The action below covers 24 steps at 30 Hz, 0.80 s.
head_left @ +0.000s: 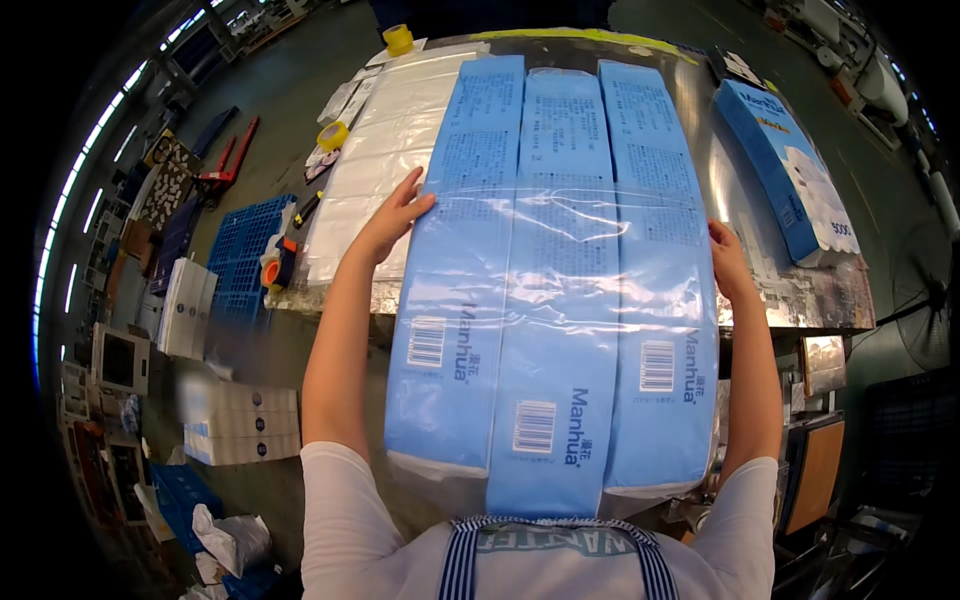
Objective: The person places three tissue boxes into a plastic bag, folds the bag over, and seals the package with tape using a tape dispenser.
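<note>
Fingers (411, 190) of left hand (392, 217) and, seemingly, right hand (732, 264) clasp oblong blue packs (560, 345) in glossy, wrinkled film (570, 222).

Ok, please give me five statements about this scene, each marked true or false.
1. The left hand and right hand are at opposite sides of the blue packs. True.
2. Four packs lie between the hands. False: three.
3. Another blue pack lies on the table at right. True.
4. A red box is at the table's far left corner. False: a yellow tape roll is there.
5. Left of the table is a blue pallet. True.
</note>
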Available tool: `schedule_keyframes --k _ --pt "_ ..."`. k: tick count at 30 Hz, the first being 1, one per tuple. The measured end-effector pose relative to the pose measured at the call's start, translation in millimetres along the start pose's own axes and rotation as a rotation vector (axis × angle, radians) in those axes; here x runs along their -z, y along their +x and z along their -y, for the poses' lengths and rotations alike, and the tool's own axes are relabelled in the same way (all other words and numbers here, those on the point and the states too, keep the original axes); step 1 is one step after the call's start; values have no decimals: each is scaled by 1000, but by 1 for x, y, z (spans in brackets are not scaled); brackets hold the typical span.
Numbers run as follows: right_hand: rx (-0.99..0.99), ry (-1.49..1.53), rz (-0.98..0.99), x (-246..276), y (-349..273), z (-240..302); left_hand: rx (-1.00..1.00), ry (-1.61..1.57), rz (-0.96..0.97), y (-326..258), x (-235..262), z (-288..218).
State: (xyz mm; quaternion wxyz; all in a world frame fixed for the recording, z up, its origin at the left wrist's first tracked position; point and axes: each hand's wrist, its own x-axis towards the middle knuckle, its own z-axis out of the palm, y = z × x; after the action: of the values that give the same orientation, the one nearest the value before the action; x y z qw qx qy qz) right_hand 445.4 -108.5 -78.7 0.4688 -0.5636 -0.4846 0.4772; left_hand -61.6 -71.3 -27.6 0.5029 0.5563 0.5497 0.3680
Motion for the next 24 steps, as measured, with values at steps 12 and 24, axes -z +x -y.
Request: schedule_keyframes --k 12,24 --pt "290 -112 -310 -48 -20 -42 -371 -666 108 4 -48 52" --pt "204 52 -371 -44 -100 -61 -461 -642 19 -79 -55 62"
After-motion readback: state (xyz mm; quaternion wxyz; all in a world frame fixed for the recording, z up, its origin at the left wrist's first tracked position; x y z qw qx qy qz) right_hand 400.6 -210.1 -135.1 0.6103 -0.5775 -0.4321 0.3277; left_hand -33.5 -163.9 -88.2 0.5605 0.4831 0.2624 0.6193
